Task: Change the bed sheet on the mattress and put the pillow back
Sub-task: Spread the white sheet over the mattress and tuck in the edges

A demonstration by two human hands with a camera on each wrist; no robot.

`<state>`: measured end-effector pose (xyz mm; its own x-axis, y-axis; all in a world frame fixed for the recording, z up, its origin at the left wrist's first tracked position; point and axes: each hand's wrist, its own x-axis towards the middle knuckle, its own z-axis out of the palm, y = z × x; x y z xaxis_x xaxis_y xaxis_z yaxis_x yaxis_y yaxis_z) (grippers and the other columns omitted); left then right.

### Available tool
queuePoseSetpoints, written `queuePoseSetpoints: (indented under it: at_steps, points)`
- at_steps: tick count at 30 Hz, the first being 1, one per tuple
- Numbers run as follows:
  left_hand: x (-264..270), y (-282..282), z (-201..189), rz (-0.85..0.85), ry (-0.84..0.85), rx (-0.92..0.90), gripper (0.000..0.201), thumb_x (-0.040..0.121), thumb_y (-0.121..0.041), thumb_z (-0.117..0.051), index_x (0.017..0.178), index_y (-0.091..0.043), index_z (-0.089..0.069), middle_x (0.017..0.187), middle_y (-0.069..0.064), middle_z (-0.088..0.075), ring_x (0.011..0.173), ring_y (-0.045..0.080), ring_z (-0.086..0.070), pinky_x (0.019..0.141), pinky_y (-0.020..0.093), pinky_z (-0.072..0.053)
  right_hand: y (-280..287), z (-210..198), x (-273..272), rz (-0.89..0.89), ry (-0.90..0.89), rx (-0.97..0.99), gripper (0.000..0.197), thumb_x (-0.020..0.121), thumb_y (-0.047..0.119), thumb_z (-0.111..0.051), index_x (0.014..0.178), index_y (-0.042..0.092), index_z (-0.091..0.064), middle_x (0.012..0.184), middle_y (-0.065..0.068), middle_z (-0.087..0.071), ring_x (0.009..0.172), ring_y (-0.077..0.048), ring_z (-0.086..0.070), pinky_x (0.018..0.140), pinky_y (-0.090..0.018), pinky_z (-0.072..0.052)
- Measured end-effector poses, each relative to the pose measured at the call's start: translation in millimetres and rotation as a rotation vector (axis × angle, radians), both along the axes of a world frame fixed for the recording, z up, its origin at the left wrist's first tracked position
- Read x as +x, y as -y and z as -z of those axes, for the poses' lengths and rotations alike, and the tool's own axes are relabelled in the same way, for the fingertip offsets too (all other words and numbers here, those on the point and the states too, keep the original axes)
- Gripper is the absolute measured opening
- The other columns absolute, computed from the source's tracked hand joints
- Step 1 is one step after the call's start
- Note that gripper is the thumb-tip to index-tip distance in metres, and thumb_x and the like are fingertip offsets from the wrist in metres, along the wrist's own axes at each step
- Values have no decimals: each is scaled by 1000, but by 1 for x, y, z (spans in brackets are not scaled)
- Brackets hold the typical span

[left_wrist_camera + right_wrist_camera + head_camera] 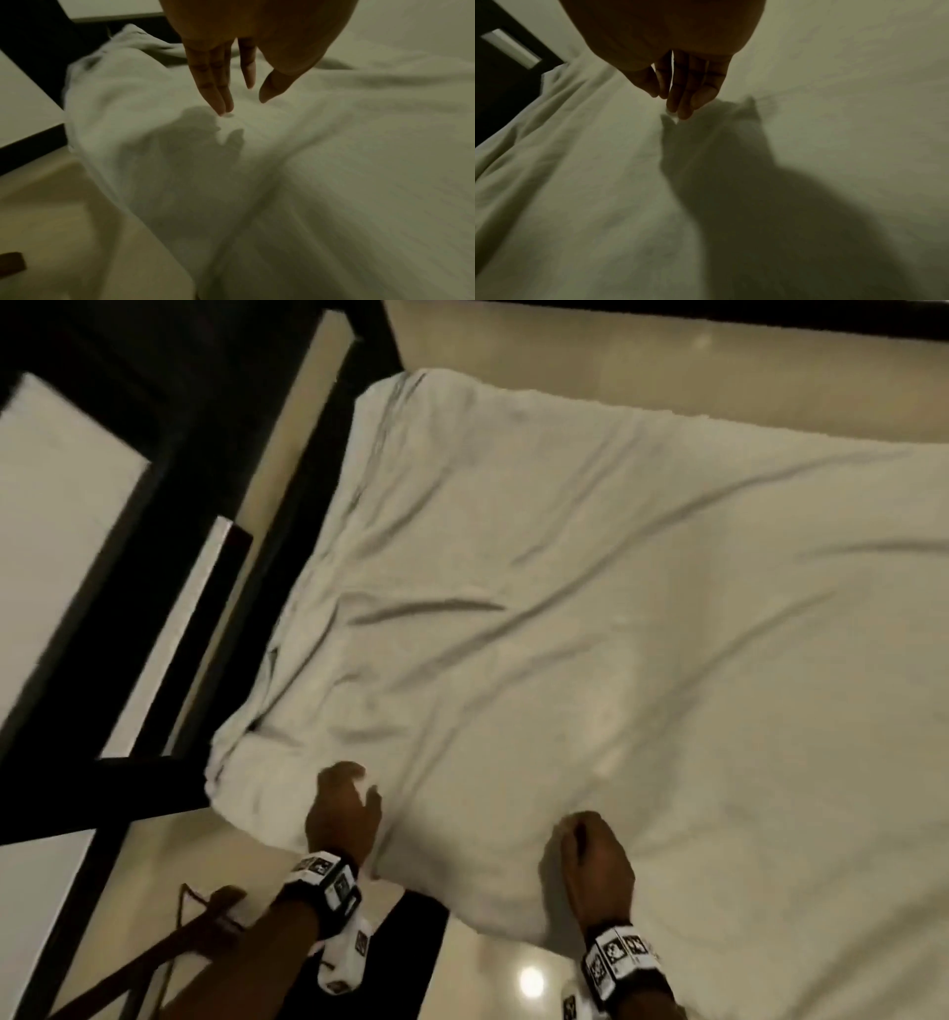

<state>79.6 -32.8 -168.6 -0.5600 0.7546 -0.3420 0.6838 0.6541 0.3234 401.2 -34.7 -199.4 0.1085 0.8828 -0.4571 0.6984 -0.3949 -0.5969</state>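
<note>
The creased white cotton bed sheet [590, 618] lies spread over the mattress, its near edge hanging over the bed's side towards the pale glossy floor [493, 973], its left end bunched at the corner beside the dark wooden bed frame [169, 608]; no pillow shows in any view. By its look the cloth is light, soft and limp; it will likely wrinkle and drag rather than slide as one piece, so the hem or a corner seems the best place to take hold, pinched and pulled taut. The left hand [341, 814] hovers over the near-left part of the sheet, fingers [213, 85] straight and together, thumb apart, its grip holding nothing; the right hand [595, 862] reaches down further right, fingers [690, 89] extended with tips at or just above the cloth, nothing held; contact is hard to judge in the blur.
</note>
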Motion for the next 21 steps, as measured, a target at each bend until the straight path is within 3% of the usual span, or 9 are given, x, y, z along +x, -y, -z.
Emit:
queuePoseSetpoints:
  at_steps: [2,4,7,10,12,14,17,19,21]
  points:
    - [-70,-14,0,-74,-52,-26,42,83,-14,-77,118,-10,-55,135,18,-44,85,43,-66,67,48,-53,-35,7,-61,-81,4,14,8,94,22,-64,101,21,-63,93,2,-69,85,-26,-67,69,-30,-45]
    - [-128,-29,1,-99,-100,-95,57,85,-19,-77,133,-9,-49,154,19,-28,99,47,-63,73,51,-53,-69,16,-118,-149,-3,11,12,94,25,-64,106,22,-63,97,3,-70,89,-25,-68,70,-31,-47]
    - [-177,-54,2,-12,-153,-226,81,89,-27,-74,155,-13,-29,163,18,-17,118,45,-57,85,51,-51,-109,24,-191,-298,-18,-24,18,93,27,-63,109,19,-62,100,-1,-69,93,-28,-67,71,-34,-48]
    - [-199,-81,9,-1,-98,-417,93,92,-41,-68,160,-13,-11,157,21,-33,123,43,-56,93,51,-49,-141,25,-248,-392,-61,-88,20,89,25,-65,108,20,-63,99,-1,-70,94,-29,-65,66,-29,-39]
    - [-207,-97,8,-30,-27,-504,80,91,-43,-69,153,-10,-30,144,19,-51,124,41,-56,96,50,-49,-156,23,-275,-424,-96,-115,24,86,22,-66,110,20,-63,95,-1,-72,93,-29,-66,66,-30,-40]
    - [-204,-108,-3,-63,-26,-452,60,91,-35,-69,141,-10,-47,135,18,-59,122,40,-57,95,49,-48,-165,20,-295,-471,-166,-156,29,84,24,-69,112,21,-63,93,1,-73,91,-27,-68,70,-33,-48]
    - [-188,-112,-34,-184,-50,-215,54,92,-20,-67,139,-6,-44,129,22,-61,118,42,-59,95,51,-48,-164,15,-324,-493,-337,-312,39,76,52,-70,101,22,-69,88,8,-74,86,-14,-69,78,-32,-53]
    - [-179,-104,-54,-307,18,-42,52,94,-10,-64,140,-2,-40,132,24,-59,121,42,-58,100,50,-47,-156,15,-347,-525,-403,-409,47,76,66,-65,92,22,-69,85,7,-74,85,-16,-69,82,-36,-55]
    - [-172,-91,-63,-349,60,80,49,93,-2,-63,137,1,-42,132,25,-56,122,42,-56,102,47,-46,-146,10,-371,-584,-462,-525,36,83,55,-71,105,27,-68,95,3,-75,95,-18,-69,92,-43,-54]
